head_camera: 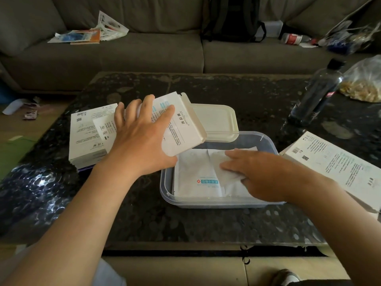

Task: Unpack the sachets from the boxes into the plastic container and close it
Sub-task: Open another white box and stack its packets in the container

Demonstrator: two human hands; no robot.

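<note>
Fingers (148, 106) of left hand (140, 139) partly hide gripped box (185, 129).

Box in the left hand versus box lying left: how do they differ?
The left hand tilts the held box over the container; the lying box rests flat on the table. The held box shows its narrow side, the lying box its broad face. Both are white, printed.

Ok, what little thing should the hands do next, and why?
Probably the left hand should put the white box it holds down by the other box on the left. Sachets already lie in the plastic container under the right hand, and the held box hangs tilted over the container's edge. I cannot see whether it is empty.
</note>
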